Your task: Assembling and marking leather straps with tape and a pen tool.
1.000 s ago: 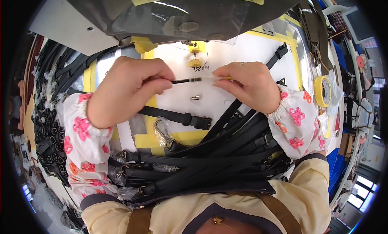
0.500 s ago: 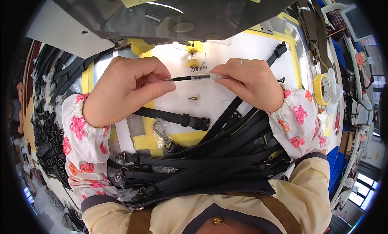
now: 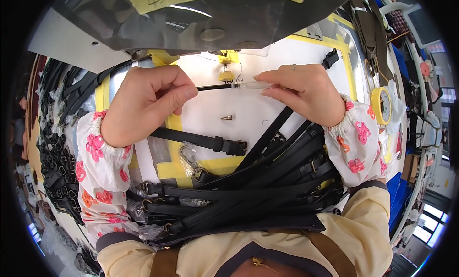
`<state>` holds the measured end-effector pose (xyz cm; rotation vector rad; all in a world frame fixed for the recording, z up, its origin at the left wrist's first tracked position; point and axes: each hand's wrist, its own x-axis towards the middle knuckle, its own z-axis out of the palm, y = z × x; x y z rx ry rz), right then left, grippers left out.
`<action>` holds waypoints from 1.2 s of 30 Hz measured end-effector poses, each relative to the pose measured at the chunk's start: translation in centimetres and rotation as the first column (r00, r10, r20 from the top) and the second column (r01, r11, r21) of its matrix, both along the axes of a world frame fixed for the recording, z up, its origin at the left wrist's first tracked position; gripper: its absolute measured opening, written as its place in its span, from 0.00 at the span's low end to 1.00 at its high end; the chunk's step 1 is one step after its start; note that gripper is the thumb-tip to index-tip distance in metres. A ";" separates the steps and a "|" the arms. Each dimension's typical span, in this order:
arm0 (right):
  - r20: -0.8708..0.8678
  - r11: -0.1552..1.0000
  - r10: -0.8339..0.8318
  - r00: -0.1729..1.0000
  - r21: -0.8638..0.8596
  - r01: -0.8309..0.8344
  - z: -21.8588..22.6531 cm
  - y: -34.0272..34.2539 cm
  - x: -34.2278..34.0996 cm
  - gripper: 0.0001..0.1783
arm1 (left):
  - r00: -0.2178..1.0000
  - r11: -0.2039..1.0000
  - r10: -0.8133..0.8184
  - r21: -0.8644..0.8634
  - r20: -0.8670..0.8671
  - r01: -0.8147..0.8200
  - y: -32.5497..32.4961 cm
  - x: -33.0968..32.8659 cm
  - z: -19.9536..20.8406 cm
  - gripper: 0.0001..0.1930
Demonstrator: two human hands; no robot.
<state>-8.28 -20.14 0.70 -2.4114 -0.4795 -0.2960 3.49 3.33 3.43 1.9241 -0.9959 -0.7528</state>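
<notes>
My left hand pinches one end of a thin black pen refill between thumb and fingers. Opposite it, the thumb and fingertips of my right hand grip a clear pen barrel. Refill and barrel lie in one line, level across the gap between the hands; the refill's right end meets the barrel's mouth. Whether it still reaches inside is hard to tell. Below them a small metal pen tip cone lies on the white work surface.
Black leather belts with buckles are heaped between me and the white surface. A metal clip in clear plastic lies beside them. The grey machine overhangs the far side. More straps hang at left; a yellow tape roll stands at right.
My hands have moved slightly apart, the left one to the left and the right one to the right. The black refill has slid mostly out of the clear barrel.
</notes>
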 end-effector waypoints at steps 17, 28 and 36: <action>0.025 0.999 0.047 0.999 -0.010 -0.047 -0.5 1.2 -0.3 0.12 | 0.967 0.999 -0.033 -0.029 0.253 0.042 -1.5 -2.2 -0.7 0.05; -0.276 0.991 -0.013 0.961 0.125 0.049 1.2 -1.5 -0.5 0.12 | 0.996 0.998 0.026 -0.053 0.087 -0.022 -0.7 -1.1 -1.1 0.06; -0.143 1.000 0.007 0.990 0.003 -0.007 0.6 -1.4 -0.3 0.09 | 0.994 1.000 -0.014 0.001 -0.110 0.014 -0.1 -0.4 -1.1 0.06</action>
